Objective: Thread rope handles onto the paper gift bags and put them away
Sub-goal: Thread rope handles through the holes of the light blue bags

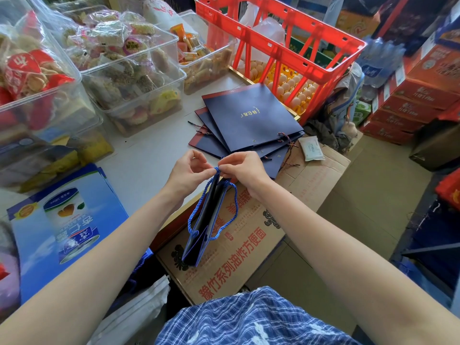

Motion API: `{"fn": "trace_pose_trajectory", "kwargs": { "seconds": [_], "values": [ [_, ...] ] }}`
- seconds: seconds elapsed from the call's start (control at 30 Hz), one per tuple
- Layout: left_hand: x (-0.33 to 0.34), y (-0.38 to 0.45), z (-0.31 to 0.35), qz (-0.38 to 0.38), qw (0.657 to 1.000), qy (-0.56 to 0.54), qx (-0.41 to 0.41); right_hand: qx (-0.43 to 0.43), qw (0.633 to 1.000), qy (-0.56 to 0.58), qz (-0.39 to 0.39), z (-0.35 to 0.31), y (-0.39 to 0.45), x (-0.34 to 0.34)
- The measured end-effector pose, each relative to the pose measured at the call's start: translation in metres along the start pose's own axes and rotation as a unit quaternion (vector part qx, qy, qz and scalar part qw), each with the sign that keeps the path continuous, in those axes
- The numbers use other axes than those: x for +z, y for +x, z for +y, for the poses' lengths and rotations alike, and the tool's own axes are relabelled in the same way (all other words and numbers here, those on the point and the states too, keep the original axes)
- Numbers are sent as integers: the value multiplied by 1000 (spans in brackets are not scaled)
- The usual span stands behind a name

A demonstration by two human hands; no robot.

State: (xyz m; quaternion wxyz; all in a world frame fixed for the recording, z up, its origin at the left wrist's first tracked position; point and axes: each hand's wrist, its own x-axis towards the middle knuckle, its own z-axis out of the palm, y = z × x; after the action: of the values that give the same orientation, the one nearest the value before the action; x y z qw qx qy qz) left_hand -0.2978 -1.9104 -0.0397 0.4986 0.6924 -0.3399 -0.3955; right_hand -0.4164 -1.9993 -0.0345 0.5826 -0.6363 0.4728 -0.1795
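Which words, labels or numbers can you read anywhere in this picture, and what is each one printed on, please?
"豫竹系列油炸方便面": red print on the cardboard carton, upside down to the camera.
Gold script on the top navy gift bag: too small to read.
White lettering on the blue drink box: upside down, blurred, not surely readable.
Print on the stacked red cartons: too blurred.
Snack wrappers in the clear tubs: unreadable.

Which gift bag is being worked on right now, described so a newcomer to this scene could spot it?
Start at the red crate of eggs; before it lies a stack of flat navy bags. Nearer the camera, over a printed cardboard box, the left hand and right hand pinch a bright blue rope. The navy bag hanging there is the only one lifted.
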Motion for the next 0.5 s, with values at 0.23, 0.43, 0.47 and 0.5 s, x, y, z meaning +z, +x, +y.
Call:
{"fn": "trace_pose_trajectory", "kwargs": {
  "seconds": [0.23, 0.43, 0.47, 0.5],
  "values": [
    [-1, 3, 0, -21, 982, 148, 119, 20, 998, -26, -48, -10, 6, -4],
    [-1, 2, -4, -9, 930, 267, 252, 57, 995, -2, -87, -17, 11, -9],
    [-1, 2, -6, -2, 922, 282, 267, 61, 994, 1, -91, -18, 12, -9],
    [-1, 3, -8, 7, 909, 302, 286, 65, 994, 4, -93, -18, 13, -9]
  ]
}}
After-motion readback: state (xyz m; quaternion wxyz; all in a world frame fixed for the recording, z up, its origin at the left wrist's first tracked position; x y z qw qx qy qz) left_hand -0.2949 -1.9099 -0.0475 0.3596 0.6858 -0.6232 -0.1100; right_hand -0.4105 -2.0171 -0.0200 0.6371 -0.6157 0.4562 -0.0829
